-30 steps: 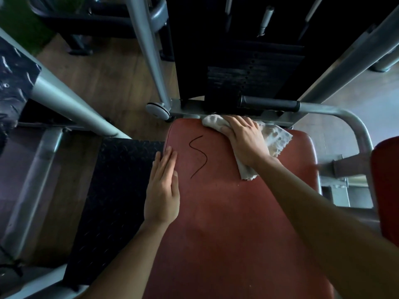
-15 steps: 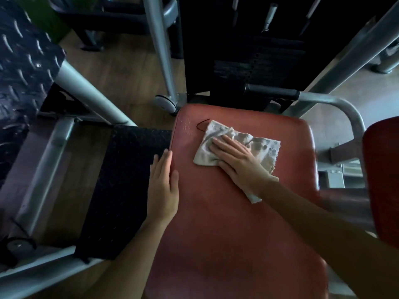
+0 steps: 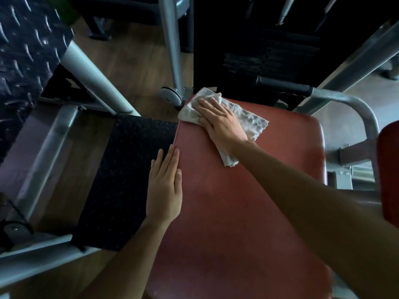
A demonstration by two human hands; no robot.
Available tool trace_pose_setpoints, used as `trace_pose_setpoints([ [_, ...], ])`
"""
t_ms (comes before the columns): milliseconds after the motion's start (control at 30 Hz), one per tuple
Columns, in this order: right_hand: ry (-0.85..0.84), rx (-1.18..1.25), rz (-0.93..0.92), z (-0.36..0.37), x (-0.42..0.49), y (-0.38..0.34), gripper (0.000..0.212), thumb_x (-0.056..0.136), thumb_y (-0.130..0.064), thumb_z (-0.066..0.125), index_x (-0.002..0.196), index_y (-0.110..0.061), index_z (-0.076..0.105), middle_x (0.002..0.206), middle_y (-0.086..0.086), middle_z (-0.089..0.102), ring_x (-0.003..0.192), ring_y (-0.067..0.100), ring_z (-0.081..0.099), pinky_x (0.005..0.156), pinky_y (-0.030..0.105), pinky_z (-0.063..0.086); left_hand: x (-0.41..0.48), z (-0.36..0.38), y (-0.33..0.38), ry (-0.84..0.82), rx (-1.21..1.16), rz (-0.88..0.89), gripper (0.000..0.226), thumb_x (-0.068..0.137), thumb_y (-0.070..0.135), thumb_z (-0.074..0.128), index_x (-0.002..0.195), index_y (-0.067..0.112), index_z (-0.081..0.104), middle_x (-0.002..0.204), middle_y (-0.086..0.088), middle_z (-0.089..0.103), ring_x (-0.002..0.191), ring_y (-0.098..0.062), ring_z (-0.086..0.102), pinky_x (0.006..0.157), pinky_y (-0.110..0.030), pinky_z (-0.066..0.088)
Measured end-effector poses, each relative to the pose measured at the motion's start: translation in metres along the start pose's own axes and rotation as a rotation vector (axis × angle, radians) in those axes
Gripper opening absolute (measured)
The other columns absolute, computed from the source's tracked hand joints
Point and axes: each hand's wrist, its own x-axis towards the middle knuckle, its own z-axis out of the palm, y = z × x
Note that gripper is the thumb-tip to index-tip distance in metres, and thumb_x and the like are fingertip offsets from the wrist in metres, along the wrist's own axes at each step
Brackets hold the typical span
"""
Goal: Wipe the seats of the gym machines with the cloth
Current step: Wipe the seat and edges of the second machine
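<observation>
A red padded seat (image 3: 248, 190) of a gym machine fills the middle of the head view. A crumpled white cloth (image 3: 250, 119) lies on its far left corner. My right hand (image 3: 220, 119) presses flat on the cloth with straight fingers, and the cloth's far end hangs over the seat's corner. My left hand (image 3: 165, 186) rests flat on the seat's left edge, fingers straight and together. No dark mark shows on the bare seat.
A black tread plate (image 3: 129, 173) lies left of the seat above the wooden floor. Grey steel frame tubes (image 3: 97, 80) cross at the left and right. A black weight stack (image 3: 259, 50) stands behind the seat. A grey handle bar (image 3: 345, 100) curves at the right, beside another red pad (image 3: 388, 169).
My right hand slid the cloth from the seat's upper middle to the far left corner. The curved dark mark seen a second ago is no longer in sight. My left hand stayed put.
</observation>
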Motion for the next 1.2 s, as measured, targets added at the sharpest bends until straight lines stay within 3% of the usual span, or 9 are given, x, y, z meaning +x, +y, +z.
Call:
trace_pose_setpoints([
  [100,-0.045,-0.014,-0.106,0.001,-0.026,-0.005,0.052,0.105,-0.04,0.03,0.154,-0.024,0.036,0.162,-0.001,0.03,0.153,0.02,0.015,0.126,0.038,0.011,0.0,0.0,-0.002,0.0,-0.022,-0.002,0.05,0.106,0.027,0.027,0.156,0.02,0.028,0.165,0.008,0.022,0.155,-0.012,0.008,0.126,-0.047,0.014],
  [267,-0.149,-0.067,-0.32,-0.008,-0.062,0.005,0.047,0.108,-0.033,0.034,0.155,-0.025,0.035,0.162,-0.004,0.029,0.153,0.015,0.014,0.125,0.035,0.012,0.001,0.0,-0.002,0.017,-0.034,-0.006,0.05,0.105,0.022,0.032,0.155,0.019,0.031,0.164,0.009,0.025,0.155,-0.013,0.01,0.126,-0.047,0.014],
  [500,-0.014,0.004,-0.036,-0.012,0.007,0.012,0.045,0.108,-0.031,0.037,0.152,-0.025,0.04,0.16,-0.004,0.034,0.152,0.017,0.019,0.125,0.035,0.013,0.0,0.0,0.0,0.006,0.0,-0.027,0.05,0.107,0.028,0.027,0.156,0.022,0.027,0.165,0.012,0.021,0.155,-0.01,0.007,0.126,-0.045,0.012],
  [667,0.073,0.043,-0.028,-0.001,-0.04,-0.005,0.042,0.106,-0.025,0.043,0.147,-0.022,0.049,0.155,-0.003,0.043,0.149,0.015,0.027,0.118,0.015,0.005,-0.001,0.0,-0.002,0.013,-0.014,-0.02,0.051,0.106,0.027,0.029,0.156,0.02,0.03,0.164,0.011,0.023,0.155,-0.013,0.009,0.126,-0.046,0.012],
  [833,0.008,0.026,-0.126,0.002,-0.085,0.001,0.042,0.106,-0.027,0.041,0.148,-0.023,0.047,0.157,-0.008,0.039,0.151,0.012,0.023,0.124,0.029,0.015,-0.001,0.0,-0.001,0.021,-0.006,-0.018,0.051,0.105,0.026,0.029,0.155,0.019,0.032,0.164,0.009,0.025,0.155,-0.015,0.012,0.126,-0.046,0.013],
  [1067,0.131,0.065,0.091,-0.005,-0.016,-0.001,0.043,0.106,-0.029,0.04,0.147,-0.02,0.049,0.155,-0.002,0.044,0.15,0.019,0.028,0.124,0.031,0.017,-0.001,-0.001,0.0,0.011,0.05,-0.02,0.051,0.106,0.029,0.026,0.156,0.021,0.03,0.164,0.01,0.024,0.155,-0.015,0.011,0.127,-0.042,0.01],
  [1200,0.12,0.058,-0.002,-0.001,-0.049,-0.015,0.041,0.105,-0.024,0.042,0.145,-0.017,0.052,0.151,0.002,0.048,0.147,0.021,0.033,0.123,0.034,0.022,0.0,0.0,-0.001,0.024,0.042,-0.012,0.051,0.106,0.027,0.027,0.156,0.02,0.031,0.164,0.009,0.024,0.154,-0.015,0.012,0.126,-0.043,0.011],
])
